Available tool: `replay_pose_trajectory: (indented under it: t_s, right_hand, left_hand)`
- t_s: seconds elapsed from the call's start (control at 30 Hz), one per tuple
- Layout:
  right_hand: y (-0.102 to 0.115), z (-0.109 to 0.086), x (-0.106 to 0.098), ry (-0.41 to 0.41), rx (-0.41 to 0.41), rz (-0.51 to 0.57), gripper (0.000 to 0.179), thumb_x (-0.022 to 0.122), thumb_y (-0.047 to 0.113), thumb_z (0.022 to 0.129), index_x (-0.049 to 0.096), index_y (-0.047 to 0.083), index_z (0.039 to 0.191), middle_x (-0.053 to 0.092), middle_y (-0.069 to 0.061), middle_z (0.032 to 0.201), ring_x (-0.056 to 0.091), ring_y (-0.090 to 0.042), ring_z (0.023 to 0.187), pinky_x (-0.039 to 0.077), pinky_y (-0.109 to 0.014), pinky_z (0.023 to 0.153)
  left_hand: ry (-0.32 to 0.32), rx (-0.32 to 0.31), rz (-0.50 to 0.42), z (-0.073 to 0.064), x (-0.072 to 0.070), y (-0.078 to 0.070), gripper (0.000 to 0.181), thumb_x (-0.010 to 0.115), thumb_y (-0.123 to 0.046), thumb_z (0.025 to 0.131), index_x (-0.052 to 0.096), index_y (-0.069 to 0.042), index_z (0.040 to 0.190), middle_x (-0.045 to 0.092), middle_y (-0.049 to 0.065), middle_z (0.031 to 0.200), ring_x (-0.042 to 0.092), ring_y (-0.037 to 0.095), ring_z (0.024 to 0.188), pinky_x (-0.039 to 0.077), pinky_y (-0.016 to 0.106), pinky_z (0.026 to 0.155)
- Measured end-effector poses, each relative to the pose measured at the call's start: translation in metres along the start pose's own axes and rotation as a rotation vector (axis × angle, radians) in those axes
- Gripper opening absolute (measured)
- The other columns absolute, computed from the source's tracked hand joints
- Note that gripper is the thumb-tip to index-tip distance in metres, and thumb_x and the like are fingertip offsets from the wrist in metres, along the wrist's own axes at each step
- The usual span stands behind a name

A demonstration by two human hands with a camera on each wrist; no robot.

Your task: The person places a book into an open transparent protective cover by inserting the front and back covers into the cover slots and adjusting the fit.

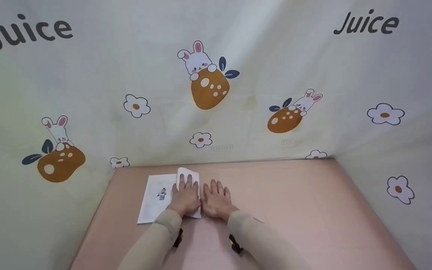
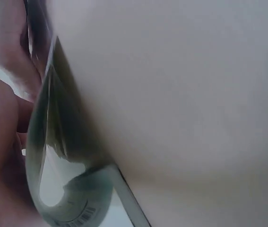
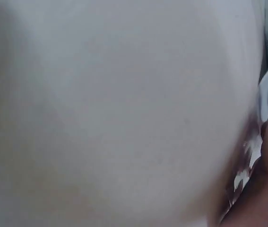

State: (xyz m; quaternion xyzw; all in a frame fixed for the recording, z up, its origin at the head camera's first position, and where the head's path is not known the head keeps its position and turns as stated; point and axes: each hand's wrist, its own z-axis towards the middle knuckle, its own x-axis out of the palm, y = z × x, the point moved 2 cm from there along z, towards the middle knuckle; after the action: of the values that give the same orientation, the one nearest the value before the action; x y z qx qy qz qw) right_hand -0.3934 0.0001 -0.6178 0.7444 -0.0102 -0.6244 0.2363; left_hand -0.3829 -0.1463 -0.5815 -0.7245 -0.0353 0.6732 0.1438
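Book (image 1: 151, 202): laid open on the table (image 1: 294, 213), left of middle; a small figure (image 1: 162, 194) is printed on its left side.
Left hand (image 1: 185, 197): pressed onto the right leaf (image 1: 188, 171), fingers straight and spread.
Right hand (image 1: 216, 201): laid just beside the leaf's edge, fingers straight, slightly parted (whether the leaf is touched cannot be told).
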Motion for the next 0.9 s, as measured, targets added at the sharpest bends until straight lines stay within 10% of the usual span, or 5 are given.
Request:
replay_pose_trajectory:
  t_s: [0.2,0.37,0.57,0.9]
  right_hand:
    - [-0.019,0.004,-0.030,-0.221,0.167,0.115,0.066,0.076,0.035,0.095,0.065,0.007,0.154,0.064,-0.018,0.156,0.057,-0.040,0.148,0.050,-0.056,0.125]
    - [-0.032,0.005,-0.044,-0.233,0.356,0.285,0.036,0.083,0.026,0.092,0.080,0.009,0.123,0.080,-0.010,0.123,0.074,-0.029,0.112,0.064,-0.048,0.101]
    - [-0.032,0.003,-0.048,-0.190,0.403,0.366,0.013,0.082,0.023,0.088,0.075,0.015,0.082,0.074,-0.002,0.083,0.068,-0.021,0.076,0.053,-0.036,0.067]
    - [-0.036,0.006,-0.049,-0.161,0.422,0.400,0.028,0.078,0.015,0.087,0.063,0.017,0.064,0.059,0.002,0.063,0.058,-0.016,0.060,0.041,-0.031,0.053]
  left_hand:
    - [-0.106,-0.058,-0.114,0.004,-0.002,0.010,0.090,0.073,-0.027,0.102,0.029,0.011,0.171,0.015,0.033,0.185,0.017,0.055,0.173,0.035,0.066,0.136]
    - [-0.115,-0.068,-0.097,0.003,0.001,0.019,0.095,0.071,-0.033,0.105,0.022,0.012,0.173,0.012,0.034,0.186,0.016,0.055,0.173,0.033,0.068,0.137]
    - [-0.107,-0.064,-0.032,0.001,0.004,0.017,0.087,0.063,-0.035,0.110,0.025,0.011,0.172,0.013,0.033,0.186,0.013,0.054,0.174,0.028,0.069,0.139]
    - [-0.104,-0.093,-0.020,0.007,0.019,0.011,0.089,0.059,-0.044,0.112,0.024,0.009,0.173,0.011,0.031,0.187,0.011,0.053,0.175,0.024,0.067,0.141]
